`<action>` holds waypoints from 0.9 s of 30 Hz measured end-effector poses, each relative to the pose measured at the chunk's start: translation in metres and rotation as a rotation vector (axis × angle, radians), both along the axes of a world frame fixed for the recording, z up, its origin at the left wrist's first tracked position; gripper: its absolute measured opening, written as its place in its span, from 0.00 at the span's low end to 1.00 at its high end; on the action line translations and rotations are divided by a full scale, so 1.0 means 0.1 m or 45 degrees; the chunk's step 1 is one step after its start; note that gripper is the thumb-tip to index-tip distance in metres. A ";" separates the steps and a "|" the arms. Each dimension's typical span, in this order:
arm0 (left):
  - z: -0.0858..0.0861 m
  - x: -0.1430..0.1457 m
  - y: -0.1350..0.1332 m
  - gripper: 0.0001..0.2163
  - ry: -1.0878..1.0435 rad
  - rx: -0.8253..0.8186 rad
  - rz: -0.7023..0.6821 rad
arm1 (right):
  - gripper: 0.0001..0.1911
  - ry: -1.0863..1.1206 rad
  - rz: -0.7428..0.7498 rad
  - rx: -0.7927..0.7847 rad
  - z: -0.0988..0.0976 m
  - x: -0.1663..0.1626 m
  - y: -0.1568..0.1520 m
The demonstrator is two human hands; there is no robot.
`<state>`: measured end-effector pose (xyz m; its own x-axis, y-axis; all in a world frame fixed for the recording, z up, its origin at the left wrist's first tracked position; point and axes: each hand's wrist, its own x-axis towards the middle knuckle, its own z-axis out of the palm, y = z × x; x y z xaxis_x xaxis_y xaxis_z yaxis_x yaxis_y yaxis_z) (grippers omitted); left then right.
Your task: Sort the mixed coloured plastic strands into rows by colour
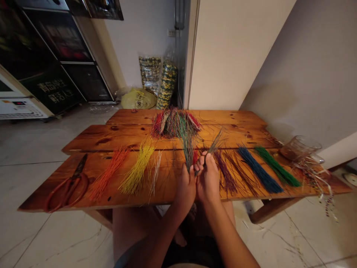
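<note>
My left hand (185, 186) is closed round a bundle of mixed coloured strands (187, 147) that fans upward over the wooden table (167, 186). My right hand (208, 176), touching the left, pinches a few thin dark strands (216, 141) pointing up and right. Sorted piles lie on the table: orange strands (108, 173), yellow strands (138, 167), pale strands (155, 172) at left; purple strands (225, 171), blue strands (259, 169), green strands (276, 166) at right. An unsorted mixed heap (175, 123) lies further back.
Red-handled scissors (69, 184) lie at the table's left end. A glass jar (299, 147) with loose pale scraps stands at the right end. A wall runs close on the right. Packed bags (157, 80) and a yellow bag (138, 99) sit on the floor beyond the table.
</note>
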<state>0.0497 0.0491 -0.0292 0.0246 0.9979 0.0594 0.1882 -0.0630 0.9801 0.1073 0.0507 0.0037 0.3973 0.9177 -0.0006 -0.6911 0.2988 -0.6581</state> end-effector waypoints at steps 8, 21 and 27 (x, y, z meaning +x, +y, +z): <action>0.03 -0.05 0.01 0.12 -0.002 0.063 0.040 | 0.14 -0.099 0.031 -0.032 0.00 -0.14 -0.03; -0.17 0.04 -0.14 0.15 0.054 -0.008 -0.112 | 0.12 -0.024 -0.130 0.133 0.17 0.36 -0.09; -0.14 0.00 -0.10 0.13 0.038 0.012 -0.019 | 0.12 0.012 -0.188 0.176 0.26 0.65 -0.14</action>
<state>0.0492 0.0393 -0.0435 0.0415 0.9969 0.0676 0.2161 -0.0750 0.9735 0.1726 0.0370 0.0298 0.5284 0.8409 0.1168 -0.6389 0.4845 -0.5975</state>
